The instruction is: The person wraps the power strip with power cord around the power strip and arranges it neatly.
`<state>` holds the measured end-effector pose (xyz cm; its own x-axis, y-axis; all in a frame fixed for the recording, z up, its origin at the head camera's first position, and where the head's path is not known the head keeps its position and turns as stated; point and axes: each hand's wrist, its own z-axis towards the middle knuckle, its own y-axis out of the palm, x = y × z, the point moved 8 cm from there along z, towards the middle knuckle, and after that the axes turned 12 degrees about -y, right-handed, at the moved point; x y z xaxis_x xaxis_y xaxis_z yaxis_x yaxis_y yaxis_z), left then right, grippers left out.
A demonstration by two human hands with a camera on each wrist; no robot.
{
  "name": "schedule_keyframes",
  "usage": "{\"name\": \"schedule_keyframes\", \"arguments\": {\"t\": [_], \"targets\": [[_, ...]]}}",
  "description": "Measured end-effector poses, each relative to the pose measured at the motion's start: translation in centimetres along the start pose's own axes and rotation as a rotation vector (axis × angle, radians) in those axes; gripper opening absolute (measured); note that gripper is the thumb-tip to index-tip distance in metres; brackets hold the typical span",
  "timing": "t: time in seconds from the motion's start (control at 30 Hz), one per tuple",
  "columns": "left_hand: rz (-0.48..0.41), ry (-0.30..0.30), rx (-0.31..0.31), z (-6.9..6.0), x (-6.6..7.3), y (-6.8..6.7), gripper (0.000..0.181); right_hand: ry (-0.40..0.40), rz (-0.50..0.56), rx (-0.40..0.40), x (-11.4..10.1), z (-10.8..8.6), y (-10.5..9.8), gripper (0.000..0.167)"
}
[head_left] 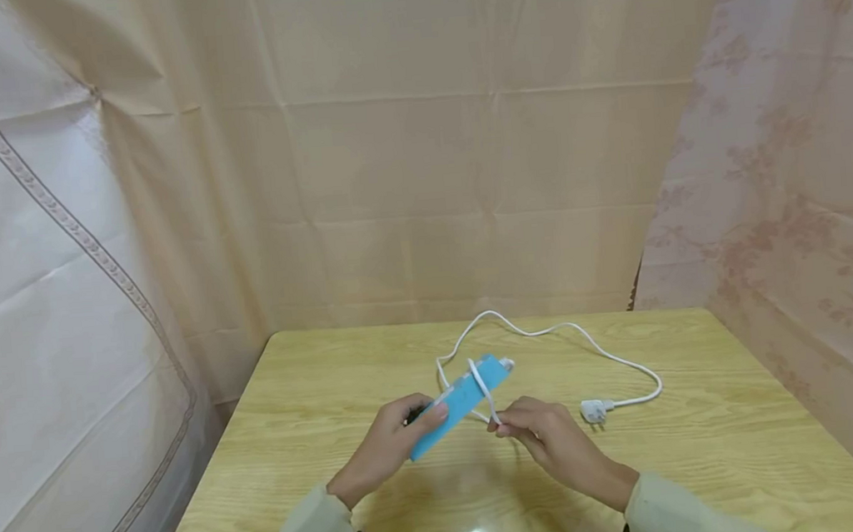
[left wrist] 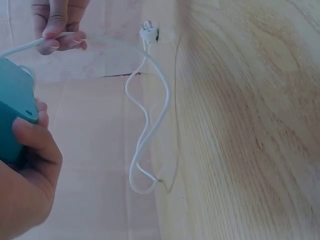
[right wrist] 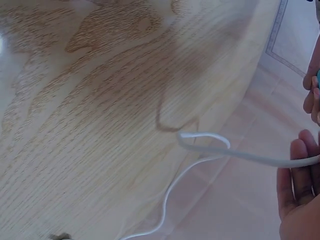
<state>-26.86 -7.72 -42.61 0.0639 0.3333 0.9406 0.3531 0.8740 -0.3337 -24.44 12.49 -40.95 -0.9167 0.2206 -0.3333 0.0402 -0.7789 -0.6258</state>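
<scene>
Your left hand (head_left: 388,443) grips the likely rigid oblong blue plastic bar (head_left: 467,395) by its near end; your right hand (head_left: 553,440) pinches pliant-looking slim white cord (right wrist: 250,157)

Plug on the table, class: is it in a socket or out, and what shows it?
Out. The plug lies on the table, its pins bare in the left wrist view.

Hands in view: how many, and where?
2. The left hand grips the blue power strip; the right hand, to its right, pinches the white cord. Both are above the table; no others show.
</scene>
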Motion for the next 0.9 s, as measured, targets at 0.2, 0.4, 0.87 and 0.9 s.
{"name": "schedule_keyframes", "arguments": {"t": [0.2,0.4,0.87,0.9], "targets": [[-0.042,0.03,-0.082,0.0,0.1,0.3,0.039,-0.065,0.069,0.012,-0.5,0.4,-0.1,0.019],[-0.109,0.047,-0.185,-0.2,0.1,0.5,0.039,-0.123,0.088,-0.01,-0.7,0.6,-0.1,0.021],[-0.169,0.114,-0.43,-1.5,0.7,1.6,0.049,-0.177,0.108,-0.112,-0.4,0.3,0.1,0.024],[-0.164,0.119,-0.45,-1.6,0.8,1.7,0.049,-0.163,0.077,-0.111,-0.3,0.1,0.0,0.022]]}}
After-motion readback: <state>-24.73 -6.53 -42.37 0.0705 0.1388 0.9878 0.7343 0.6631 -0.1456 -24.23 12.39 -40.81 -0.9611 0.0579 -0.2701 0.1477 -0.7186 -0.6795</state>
